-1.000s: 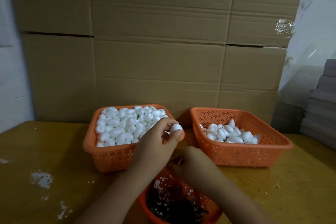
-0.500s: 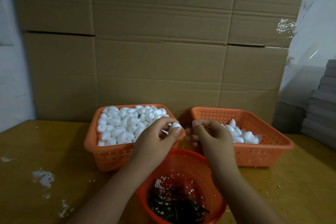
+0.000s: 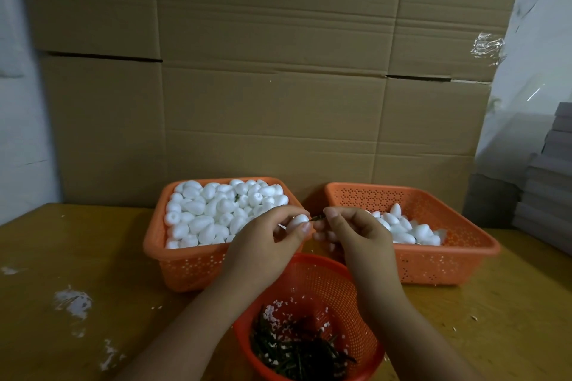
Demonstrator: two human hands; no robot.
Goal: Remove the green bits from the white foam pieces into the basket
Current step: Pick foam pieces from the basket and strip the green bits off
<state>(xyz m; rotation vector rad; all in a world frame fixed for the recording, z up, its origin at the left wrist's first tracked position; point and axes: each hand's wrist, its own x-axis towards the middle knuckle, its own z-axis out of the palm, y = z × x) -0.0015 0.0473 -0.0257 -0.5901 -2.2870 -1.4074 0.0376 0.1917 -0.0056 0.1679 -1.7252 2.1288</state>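
Brown cardboard behind; my left hand (image 3: 263, 244) holds a light, crumbly white foam egg (image 3: 297, 221), my right hand (image 3: 356, 233) pinches its thin green stem (image 3: 317, 218).

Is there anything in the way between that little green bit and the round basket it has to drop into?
Nothing visible blocks it. The right hand pinches the green bit sticking out of the foam piece that the left hand holds. The round basket sits open just below, between both wrists.
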